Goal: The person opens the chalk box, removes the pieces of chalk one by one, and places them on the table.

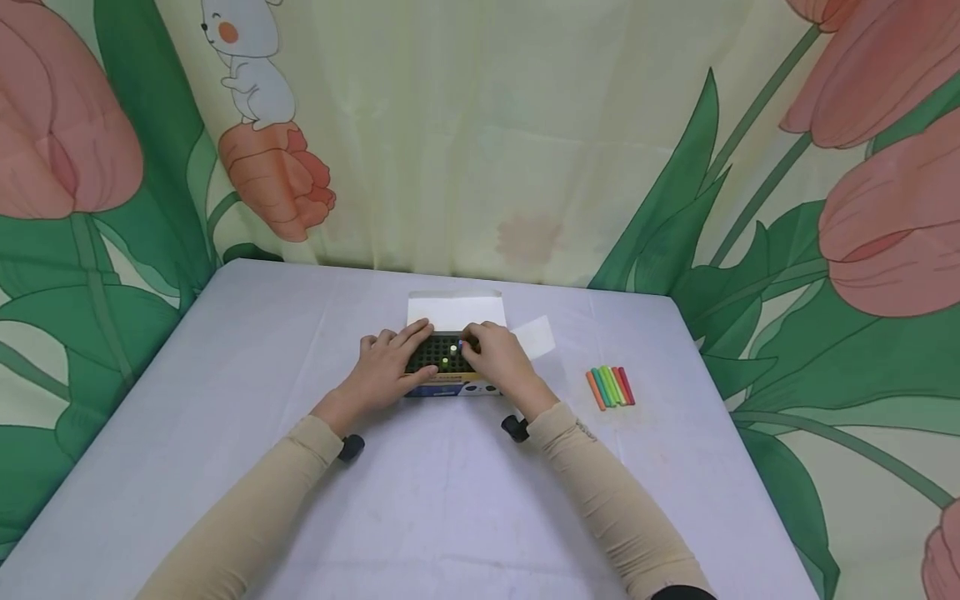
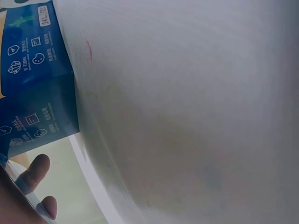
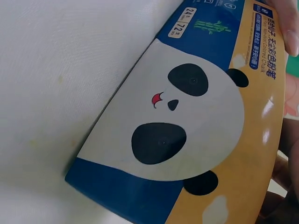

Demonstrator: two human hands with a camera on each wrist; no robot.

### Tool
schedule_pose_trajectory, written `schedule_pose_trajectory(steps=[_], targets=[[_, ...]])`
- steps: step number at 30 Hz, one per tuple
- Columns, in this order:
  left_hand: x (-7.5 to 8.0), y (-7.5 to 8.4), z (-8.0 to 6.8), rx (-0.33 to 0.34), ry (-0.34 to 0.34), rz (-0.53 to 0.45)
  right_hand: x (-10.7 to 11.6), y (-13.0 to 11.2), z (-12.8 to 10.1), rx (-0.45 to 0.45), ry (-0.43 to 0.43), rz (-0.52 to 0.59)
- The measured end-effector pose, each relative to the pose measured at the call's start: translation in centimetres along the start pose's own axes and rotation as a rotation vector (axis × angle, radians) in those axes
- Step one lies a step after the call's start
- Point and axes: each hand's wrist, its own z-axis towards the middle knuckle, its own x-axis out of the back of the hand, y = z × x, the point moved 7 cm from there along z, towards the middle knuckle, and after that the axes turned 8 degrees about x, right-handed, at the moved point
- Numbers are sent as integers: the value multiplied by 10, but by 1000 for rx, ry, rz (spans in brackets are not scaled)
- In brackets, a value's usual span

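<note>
Cardboard chalk box (image 1: pixel 450 367) half hidden under both hands' (image 1: pixel 386 367) fingers, grip unclear.

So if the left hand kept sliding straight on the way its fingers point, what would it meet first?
Probably the right hand: the left hand points across the open chalk box toward it, though depth is unclear.

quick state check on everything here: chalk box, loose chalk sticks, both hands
chalk box: open, flap folded back, lying on the table
black tray: mostly unfilled, a few chalk ends showing
loose chalk sticks: lying side by side on the table, right of the box, untouched
left hand: fingers resting on the tray's left part
right hand: fingers curled over the tray's right part; whether it pinches a chalk is unclear
</note>
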Motion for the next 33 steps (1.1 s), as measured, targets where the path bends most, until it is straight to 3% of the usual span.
schedule_pose_trajectory(steps=[11, 33], targets=[[-1, -1, 0, 5, 1, -11, -2, 0, 1, 24, -32, -2], [-3, -5, 3, -3, 8, -13, 1, 1, 0, 64, -7, 45]])
